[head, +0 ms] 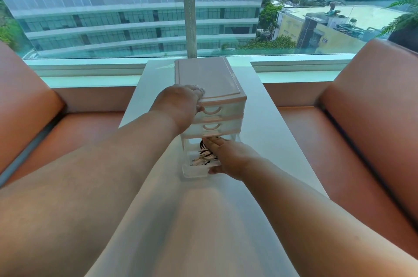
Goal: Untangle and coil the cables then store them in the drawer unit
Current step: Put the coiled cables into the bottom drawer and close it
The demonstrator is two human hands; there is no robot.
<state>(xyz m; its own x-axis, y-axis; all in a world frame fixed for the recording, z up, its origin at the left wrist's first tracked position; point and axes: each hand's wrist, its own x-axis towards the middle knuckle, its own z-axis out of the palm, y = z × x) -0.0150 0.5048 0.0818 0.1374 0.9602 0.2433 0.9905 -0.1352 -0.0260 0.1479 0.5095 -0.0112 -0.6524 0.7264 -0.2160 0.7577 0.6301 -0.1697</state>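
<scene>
The drawer unit (210, 77) stands upright, with a pale pink lid and frame and three translucent white drawers. The left hand (181, 104) grips its top front left corner. Just right of that hand, the top drawer (228, 110) and middle drawer (226, 127) sit closed, each with a curved pink handle. The bottom drawer (194, 172) is pulled out beneath the right hand (228, 159). In it lie the coiled cables (204, 154), black and white, under that hand's flat fingers.

Two arms in view, both bare from hand to frame edge. Left hand (181, 104) and right hand (228, 159) bare as well. Short nails show on left fingertips (200, 90). Forearms smooth.
</scene>
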